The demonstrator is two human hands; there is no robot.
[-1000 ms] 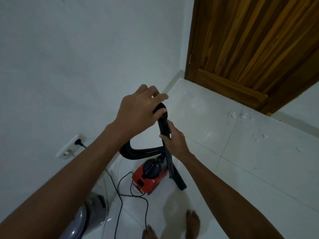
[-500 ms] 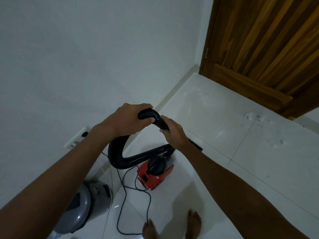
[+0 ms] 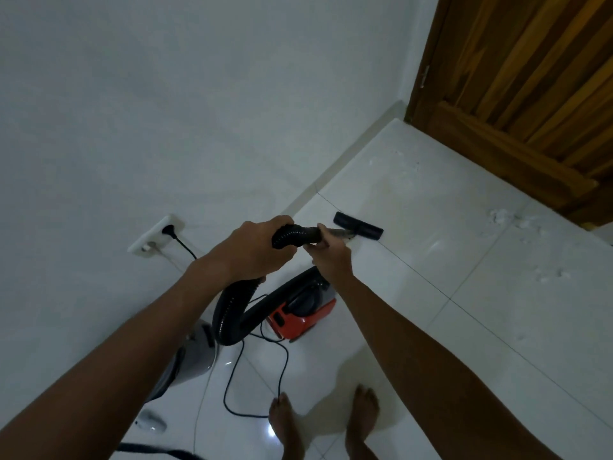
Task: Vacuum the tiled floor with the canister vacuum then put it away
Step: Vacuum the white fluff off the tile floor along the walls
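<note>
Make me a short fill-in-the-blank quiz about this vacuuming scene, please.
1. The canister vacuum has a ____ body.
2. Its black power cord is plugged into a wall ____.
3. The left hand grips the ribbed black ____.
4. The floor nozzle points toward a wooden ____.

Missing words: red, socket, hose, door.

A wooden door (image 3: pixel 530 94) of slatted brown boards fills the far corner, shut against a plain white wall (image 3: pixel 199 94). Along that wall from the door, low down, sits a white wall socket (image 3: pixel 156 236). Further from the door than the socket, a grey rounded appliance (image 3: pixel 189 360) stands close by the wall.
</note>
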